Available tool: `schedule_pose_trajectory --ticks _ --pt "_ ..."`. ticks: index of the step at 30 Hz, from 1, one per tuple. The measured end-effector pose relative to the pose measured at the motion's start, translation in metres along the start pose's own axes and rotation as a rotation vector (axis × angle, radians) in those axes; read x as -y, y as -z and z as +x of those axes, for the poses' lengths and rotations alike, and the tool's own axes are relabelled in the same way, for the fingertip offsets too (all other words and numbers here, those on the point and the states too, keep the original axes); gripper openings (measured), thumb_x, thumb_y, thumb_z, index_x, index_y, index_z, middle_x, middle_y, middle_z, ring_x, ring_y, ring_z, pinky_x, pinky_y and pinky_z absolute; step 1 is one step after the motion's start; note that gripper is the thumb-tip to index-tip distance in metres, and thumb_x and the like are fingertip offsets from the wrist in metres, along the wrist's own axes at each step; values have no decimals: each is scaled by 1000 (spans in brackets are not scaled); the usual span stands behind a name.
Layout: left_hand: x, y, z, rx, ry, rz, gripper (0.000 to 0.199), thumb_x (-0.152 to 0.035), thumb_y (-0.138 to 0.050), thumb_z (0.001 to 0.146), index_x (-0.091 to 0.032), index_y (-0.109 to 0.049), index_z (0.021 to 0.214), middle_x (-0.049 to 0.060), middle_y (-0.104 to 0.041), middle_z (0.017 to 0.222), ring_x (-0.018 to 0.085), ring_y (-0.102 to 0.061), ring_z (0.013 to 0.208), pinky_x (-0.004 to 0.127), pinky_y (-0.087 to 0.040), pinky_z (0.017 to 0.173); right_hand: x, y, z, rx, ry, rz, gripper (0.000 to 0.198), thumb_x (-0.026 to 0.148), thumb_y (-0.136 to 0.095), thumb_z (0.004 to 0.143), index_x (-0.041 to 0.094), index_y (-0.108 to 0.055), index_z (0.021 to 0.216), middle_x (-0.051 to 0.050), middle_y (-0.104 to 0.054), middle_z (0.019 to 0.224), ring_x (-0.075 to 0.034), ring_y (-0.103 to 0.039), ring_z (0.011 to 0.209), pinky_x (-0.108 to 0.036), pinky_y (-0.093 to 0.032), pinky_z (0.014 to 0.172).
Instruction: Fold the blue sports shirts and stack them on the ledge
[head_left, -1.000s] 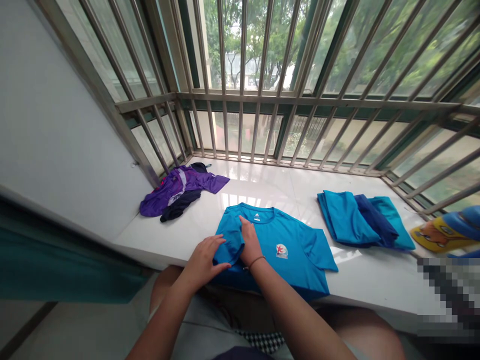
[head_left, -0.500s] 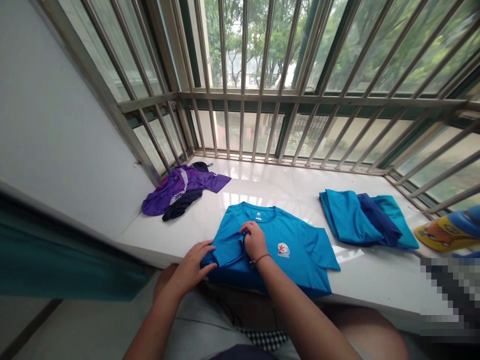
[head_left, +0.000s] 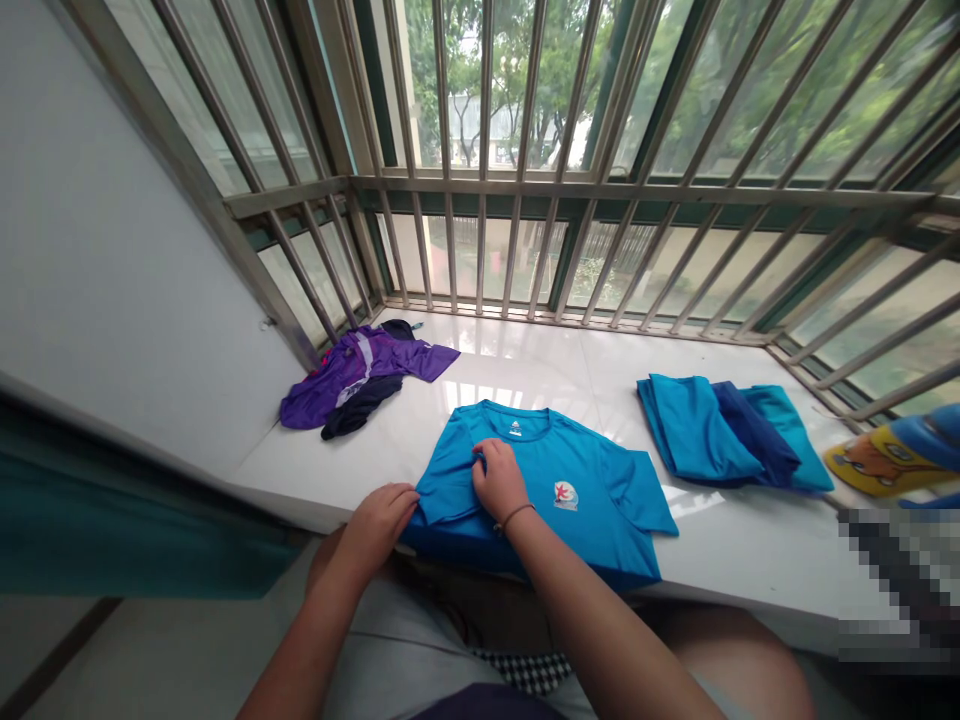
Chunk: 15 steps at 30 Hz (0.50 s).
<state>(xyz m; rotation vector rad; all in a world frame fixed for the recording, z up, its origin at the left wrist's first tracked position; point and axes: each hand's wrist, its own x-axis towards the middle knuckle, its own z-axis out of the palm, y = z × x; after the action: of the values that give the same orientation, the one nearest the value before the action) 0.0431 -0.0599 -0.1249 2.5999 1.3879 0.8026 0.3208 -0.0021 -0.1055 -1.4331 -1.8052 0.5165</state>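
Observation:
A blue T-shirt (head_left: 589,465) lies spread on the white ledge, its collar facing the window and its lower part hanging over the front edge. It has a small round badge with a red star on the chest. At the sleeve on the shirt's left side, my left hand (head_left: 381,522) is closed, fingertips and thumb pinching the cloth edge. My right hand (head_left: 501,480), with a thin bracelet at the wrist, rests on the shirt beside that sleeve. Its fingers are loosely curled and apart, with no cloth visibly gripped. The fingers partly cover the shirt beneath.
Folded blue clothes (head_left: 701,430) lie on the right of the white ledge (head_left: 525,360). A crumpled purple garment (head_left: 352,370) with dark cloth lies at the left. A yellow and blue bottle-like object (head_left: 885,455) stands at the far right. Metal bars (head_left: 517,187) line the window behind.
The sleeve near my hands has gone from bunched to flatter. My left hand has drawn slightly left and closed on its edge; my right hand's fingers have loosened from the cloth.

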Motion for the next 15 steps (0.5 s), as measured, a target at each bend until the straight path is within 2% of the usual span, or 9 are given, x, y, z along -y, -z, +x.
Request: schedule_pose_trajectory --ticks 5,11,15 --pt "7 6 1 -1 -38 49 25 -20 -55 108 -25 -77 118 9 -79 116 26 -75 102 42 -60 92 7 -5 -3 57 60 -281 23 14 -57 96 23 -70 113 -11 -69 121 -27 -60 114 -40 -47 108" --pt "9 7 -9 18 18 7 37 -13 -49 105 -26 -81 116 10 -75 115 23 -73 99 36 -59 87 10 -3 -3 75 56 -329 22 16 -57 98 24 -69 115 -10 -69 124 -27 -61 116 -38 -45 109" --pt "2 22 9 134 134 40 37 -6 -54 93 -26 -82 108 8 -72 108 24 -71 96 36 -58 87 10 -2 -3 68 53 -308 26 17 -57 99 21 -67 123 -11 -70 127 -27 -60 119 -38 -44 112"
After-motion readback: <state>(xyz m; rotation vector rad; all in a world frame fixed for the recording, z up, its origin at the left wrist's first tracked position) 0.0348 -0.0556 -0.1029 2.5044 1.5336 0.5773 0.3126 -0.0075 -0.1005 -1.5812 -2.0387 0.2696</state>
